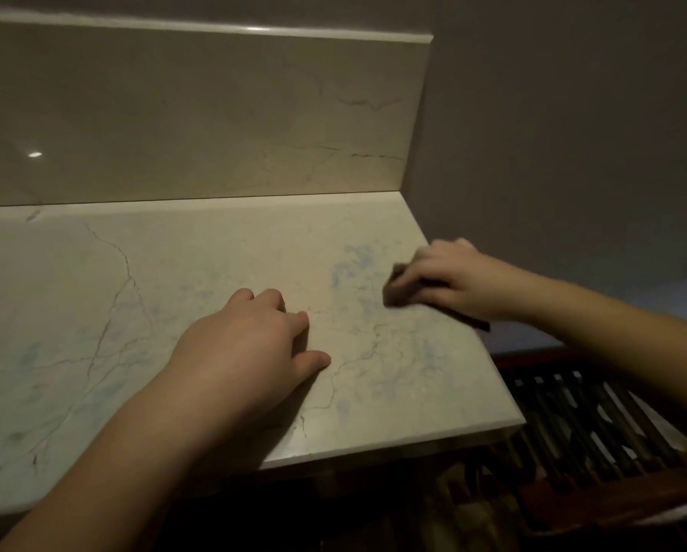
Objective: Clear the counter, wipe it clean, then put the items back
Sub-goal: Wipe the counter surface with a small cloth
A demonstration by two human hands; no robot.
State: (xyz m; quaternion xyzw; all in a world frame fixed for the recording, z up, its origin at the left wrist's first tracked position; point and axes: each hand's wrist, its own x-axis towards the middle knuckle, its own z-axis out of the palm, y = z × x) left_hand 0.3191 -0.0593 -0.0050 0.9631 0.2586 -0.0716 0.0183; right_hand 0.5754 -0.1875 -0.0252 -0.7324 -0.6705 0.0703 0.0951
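Note:
The pale marble counter [142,296] carries thin dark veins and faint bluish smears, thickest near its right end. My right hand [445,278] grips a dark cloth [395,294] and presses it on the counter close to the right edge; the hand is slightly blurred. Part of the cloth pokes out dark under my wrist at the counter's edge. My left hand [250,344] rests on the middle of the counter, palm down, its fingers bent with the tips on the stone. No other items stand on the visible counter.
A marble backsplash [198,121] rises behind the counter, and a plain wall [565,133] closes the right side. Below the counter's right end sits a dark wooden slatted rack [597,424]. The counter's front edge runs diagonally at lower right.

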